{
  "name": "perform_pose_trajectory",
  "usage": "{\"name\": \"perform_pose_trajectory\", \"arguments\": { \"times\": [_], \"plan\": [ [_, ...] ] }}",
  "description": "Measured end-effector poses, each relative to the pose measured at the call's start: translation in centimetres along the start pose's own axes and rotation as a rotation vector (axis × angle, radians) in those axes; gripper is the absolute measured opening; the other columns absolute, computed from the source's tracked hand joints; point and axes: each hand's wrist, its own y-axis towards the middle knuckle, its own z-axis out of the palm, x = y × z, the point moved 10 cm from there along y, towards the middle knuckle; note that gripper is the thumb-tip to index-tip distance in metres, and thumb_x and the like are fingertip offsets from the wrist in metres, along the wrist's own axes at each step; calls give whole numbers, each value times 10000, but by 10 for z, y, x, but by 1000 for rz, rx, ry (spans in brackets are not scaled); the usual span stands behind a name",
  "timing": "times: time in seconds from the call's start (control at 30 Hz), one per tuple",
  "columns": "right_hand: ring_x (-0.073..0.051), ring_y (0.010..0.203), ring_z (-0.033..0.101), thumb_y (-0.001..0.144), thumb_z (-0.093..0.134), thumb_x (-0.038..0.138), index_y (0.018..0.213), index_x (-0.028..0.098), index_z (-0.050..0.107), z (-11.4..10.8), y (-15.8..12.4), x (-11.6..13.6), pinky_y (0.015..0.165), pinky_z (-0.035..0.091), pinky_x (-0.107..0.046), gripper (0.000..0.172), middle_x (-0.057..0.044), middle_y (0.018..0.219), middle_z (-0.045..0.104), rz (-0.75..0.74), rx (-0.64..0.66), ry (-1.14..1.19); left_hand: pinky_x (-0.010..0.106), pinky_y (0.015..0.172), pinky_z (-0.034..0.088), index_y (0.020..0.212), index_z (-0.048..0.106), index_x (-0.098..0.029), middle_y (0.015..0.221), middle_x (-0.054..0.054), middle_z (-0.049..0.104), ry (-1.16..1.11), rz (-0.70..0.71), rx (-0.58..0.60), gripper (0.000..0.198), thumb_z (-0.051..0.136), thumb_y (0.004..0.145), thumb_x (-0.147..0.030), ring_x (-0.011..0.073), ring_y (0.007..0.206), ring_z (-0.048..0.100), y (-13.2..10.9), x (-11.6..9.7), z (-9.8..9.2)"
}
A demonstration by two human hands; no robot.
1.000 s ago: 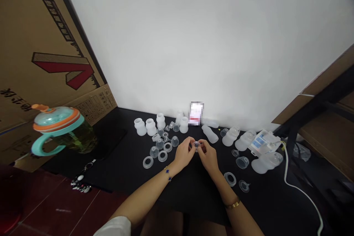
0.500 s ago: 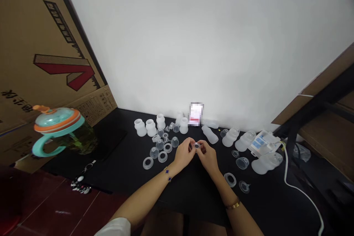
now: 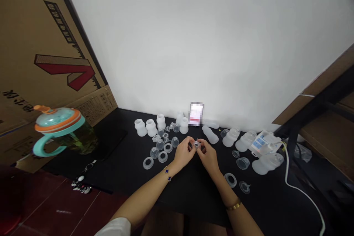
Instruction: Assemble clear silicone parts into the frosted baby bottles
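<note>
Both hands meet over the middle of the black table (image 3: 193, 195). My left hand (image 3: 184, 153) and my right hand (image 3: 208, 156) pinch the same small clear plastic ring part (image 3: 197, 145) between their fingertips. Frosted white bottles (image 3: 151, 127) stand in a row behind the hands. Clear rings (image 3: 148, 162) and small clear domes (image 3: 174, 141) lie just left of my left hand. Another ring (image 3: 230, 179) and a clear teat (image 3: 244, 186) lie to the right of my right wrist.
A large cardboard box (image 3: 41, 62) leans at the left. A jug with a teal and orange lid (image 3: 58, 127) stands before it, keys (image 3: 81, 184) near the table edge. More frosted bottles (image 3: 265, 162), a white packet (image 3: 262, 142) and a white cable (image 3: 301, 191) lie at right.
The hands stay together over the same spot; the fingers have turned the small clear part slightly. Nothing else on the table has moved.
</note>
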Motion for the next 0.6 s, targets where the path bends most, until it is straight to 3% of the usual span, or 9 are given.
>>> {"name": "perform_pose_trajectory", "arguments": {
  "times": [0.2, 0.6],
  "plan": [
    [-142, 585, 562, 880, 540, 353, 1212, 215, 665, 1, 1, -4, 592, 470, -284, 380, -28, 917, 695, -28, -6, -25, 241, 625, 426, 940, 529, -222, 929, -35, 626, 23, -24, 8, 131, 580, 824, -189, 92, 609, 575, -1, 5, 3],
    [-141, 560, 551, 838, 547, 318, 1187, 210, 671, -3, 2, 0, 581, 479, -292, 386, -35, 926, 694, -41, -35, -20, 247, 614, 375, 952, 518, -236, 826, -57, 598, 62, -59, 28, 127, 563, 846, -184, 111, 619, 552, -2, 10, 4]
  ]
}}
